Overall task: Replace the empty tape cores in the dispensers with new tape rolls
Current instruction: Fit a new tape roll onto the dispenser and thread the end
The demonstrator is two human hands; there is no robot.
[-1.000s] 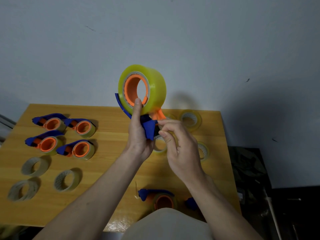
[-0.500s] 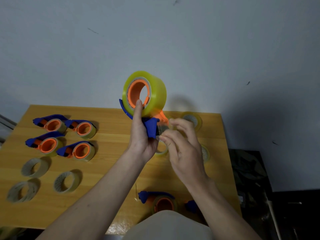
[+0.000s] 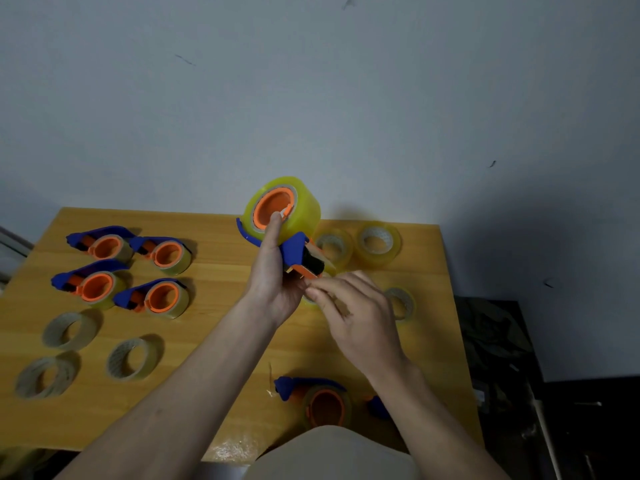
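The table (image 3: 214, 341) stands against the wall (image 3: 311, 98). Four loaded dispensers (image 3: 131, 268) lie in two rows of two near the table's far left corner. Three empty cores (image 3: 79, 355) lie in front of them, toward the near left corner. Two tape rolls (image 3: 360, 245) stand side by side at the far edge, right of centre; a further roll (image 3: 401, 303) lies nearer the right edge. One dispenser (image 3: 318, 398) lies at the near edge, right of centre. Above the table's middle, the left hand (image 3: 277, 282) holds a dispenser with a roll (image 3: 284, 216) raised clear of the surface. The right hand (image 3: 353, 313) is just right of it, fingertips at the dispenser's lower end.
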